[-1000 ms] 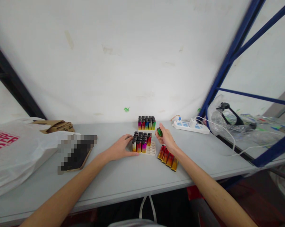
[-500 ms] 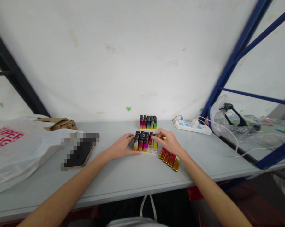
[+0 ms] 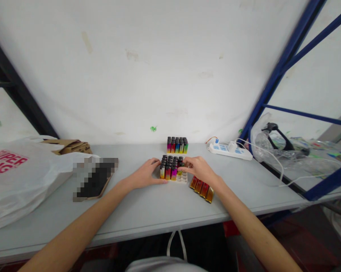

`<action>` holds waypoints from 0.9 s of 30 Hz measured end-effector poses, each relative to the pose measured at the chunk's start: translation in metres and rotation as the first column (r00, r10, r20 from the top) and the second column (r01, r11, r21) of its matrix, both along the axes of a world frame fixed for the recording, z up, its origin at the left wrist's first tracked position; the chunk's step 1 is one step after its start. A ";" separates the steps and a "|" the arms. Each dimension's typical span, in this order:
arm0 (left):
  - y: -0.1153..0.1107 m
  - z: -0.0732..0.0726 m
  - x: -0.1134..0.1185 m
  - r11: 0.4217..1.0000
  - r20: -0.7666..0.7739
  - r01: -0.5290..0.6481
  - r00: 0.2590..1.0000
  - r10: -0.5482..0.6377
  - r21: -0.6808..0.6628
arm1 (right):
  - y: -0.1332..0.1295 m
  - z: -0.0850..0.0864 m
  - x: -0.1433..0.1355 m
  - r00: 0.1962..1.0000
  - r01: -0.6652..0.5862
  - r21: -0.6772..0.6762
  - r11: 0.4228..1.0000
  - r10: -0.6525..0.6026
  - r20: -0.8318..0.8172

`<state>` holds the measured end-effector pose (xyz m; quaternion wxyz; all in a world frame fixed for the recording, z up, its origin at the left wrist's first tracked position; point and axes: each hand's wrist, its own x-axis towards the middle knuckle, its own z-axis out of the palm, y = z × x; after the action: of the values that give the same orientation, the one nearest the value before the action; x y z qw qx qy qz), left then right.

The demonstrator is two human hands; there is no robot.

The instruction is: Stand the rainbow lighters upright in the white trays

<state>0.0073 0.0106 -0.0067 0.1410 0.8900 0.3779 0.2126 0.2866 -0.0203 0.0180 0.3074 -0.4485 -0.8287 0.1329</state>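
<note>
Upright lighters with black tops (image 3: 168,172) fill most of a white slotted tray (image 3: 182,180), whose front right slots show. My left hand (image 3: 144,174) grips the tray's left side, thumb at the front corner and fingers farther back. My right hand (image 3: 200,170) is closed in a pinch on a yellow-green lighter (image 3: 180,172) over the tray's right part; the fingers partly hide it. Under my right wrist lies a row of red and gold lighters (image 3: 202,189), on their sides. Close behind the tray stands a second block of upright multicoloured lighters (image 3: 177,145).
A white power strip (image 3: 229,151) with plugs and cables lies at the back right, near a blue rack post (image 3: 261,105). On the left are a white plastic bag (image 3: 31,177), folded cardboard (image 3: 74,147) and a partly blurred dark phone-like object (image 3: 95,181).
My right hand has moved slightly left with the yellow-green lighter, from the tray's right edge to the slots beside it. My left hand stays at the tray.
</note>
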 end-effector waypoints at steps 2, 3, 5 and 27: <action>0.000 0.001 0.000 1.000 -0.001 0.007 1.000 -0.007 -0.004 | -0.003 0.007 0.009 1.000 -0.001 -0.028 1.000 0.001 -0.015; 0.000 0.001 0.000 1.000 -0.002 0.007 1.000 -0.007 -0.005 | -0.007 0.010 0.015 1.000 0.008 -0.040 0.999 -0.009 -0.028; 0.001 0.000 0.000 1.000 -0.002 -0.001 1.000 0.001 -0.006 | -0.019 0.015 0.031 0.998 0.050 -0.059 0.997 -0.052 -0.025; 0.004 -0.004 -0.002 1.000 -0.032 0.008 0.999 -0.008 0.015 | -0.058 -0.004 0.039 0.749 0.067 -0.300 0.952 -0.247 -0.615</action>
<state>0.0049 0.0143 -0.0107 0.1292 0.8958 0.3750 0.2007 0.3253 -0.0784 0.0140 0.5222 -0.4799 -0.6064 0.3597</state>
